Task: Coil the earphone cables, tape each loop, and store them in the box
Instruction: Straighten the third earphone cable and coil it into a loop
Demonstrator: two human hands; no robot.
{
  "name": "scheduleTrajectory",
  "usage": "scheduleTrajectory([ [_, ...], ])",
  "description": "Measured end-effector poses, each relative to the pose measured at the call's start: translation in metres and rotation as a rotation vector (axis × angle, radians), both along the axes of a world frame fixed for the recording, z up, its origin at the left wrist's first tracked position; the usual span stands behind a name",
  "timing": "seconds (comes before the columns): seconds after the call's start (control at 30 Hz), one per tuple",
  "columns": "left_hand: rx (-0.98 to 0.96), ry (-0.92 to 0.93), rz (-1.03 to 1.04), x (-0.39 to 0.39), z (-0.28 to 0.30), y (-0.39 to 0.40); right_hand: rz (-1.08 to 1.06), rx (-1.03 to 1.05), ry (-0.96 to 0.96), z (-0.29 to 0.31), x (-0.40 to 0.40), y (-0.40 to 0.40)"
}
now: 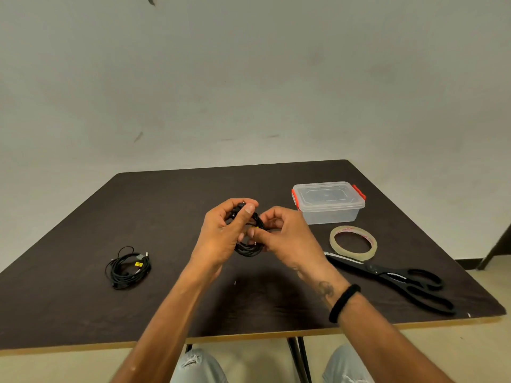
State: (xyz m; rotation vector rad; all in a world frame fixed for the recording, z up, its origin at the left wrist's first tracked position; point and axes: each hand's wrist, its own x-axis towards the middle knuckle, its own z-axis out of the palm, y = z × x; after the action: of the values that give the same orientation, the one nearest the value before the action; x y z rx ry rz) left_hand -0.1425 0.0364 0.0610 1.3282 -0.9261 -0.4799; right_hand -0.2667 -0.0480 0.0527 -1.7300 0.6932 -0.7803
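A black earphone cable coil (249,248) is held above the middle of the dark table (83,313). My left hand (225,234) grips its top with thumb over the strands. My right hand (284,236) pinches its right side near a small yellow tag. Part of the coil is hidden behind my fingers. A second black earphone coil (127,268) with a yellow tag lies on the table to the left. A clear plastic box (329,203) with red clips and its lid on stands at the back right. A roll of clear tape (353,242) lies in front of the box.
Black scissors (392,280) lie to the right of my right forearm, blades pointing left towards the tape. The table's front edge runs just above my knees. A pale wall stands behind the table.
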Motion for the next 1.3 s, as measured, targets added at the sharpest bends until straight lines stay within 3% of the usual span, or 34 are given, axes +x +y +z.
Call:
scheduleTrajectory([
  [0.23, 0.026, -0.053, 0.034, -0.007, -0.001, -0.001, 0.018, 0.081, -0.077, -0.001, -0.001, 0.008],
  [0.4, 0.014, 0.028, 0.029, -0.011, -0.002, -0.001, 0.013, -0.083, -0.03, -0.008, -0.002, 0.003],
  [0.5, 0.02, 0.151, 0.002, -0.008, 0.002, -0.003, 0.042, 0.138, -0.184, -0.006, -0.007, 0.002],
  [0.7, 0.054, 0.175, 0.018, 0.0, 0.002, -0.007, 0.241, 0.809, -0.435, 0.0, -0.015, -0.005],
  [0.8, 0.069, 0.307, 0.002, 0.009, 0.0, -0.006, 0.259, 0.963, -0.462, -0.002, -0.019, -0.014],
  [0.87, 0.132, 0.334, -0.044, 0.015, -0.002, -0.003, 0.242, 0.896, -0.397, -0.005, -0.021, -0.018],
  [1.03, 0.317, 0.105, -0.068, 0.029, -0.017, 0.003, 0.028, 0.34, -0.102, -0.008, -0.027, -0.021],
  [1.17, 0.434, 0.022, -0.044, 0.032, -0.029, -0.009, -0.09, 0.055, 0.119, -0.019, -0.022, -0.017],
  [1.2, 0.477, -0.03, -0.03, 0.033, -0.032, -0.014, -0.104, 0.002, 0.183, -0.024, -0.02, -0.016],
  [1.3, 0.609, -0.438, 0.077, 0.037, -0.033, -0.023, -0.142, -0.184, 0.356, -0.03, -0.016, -0.013],
])
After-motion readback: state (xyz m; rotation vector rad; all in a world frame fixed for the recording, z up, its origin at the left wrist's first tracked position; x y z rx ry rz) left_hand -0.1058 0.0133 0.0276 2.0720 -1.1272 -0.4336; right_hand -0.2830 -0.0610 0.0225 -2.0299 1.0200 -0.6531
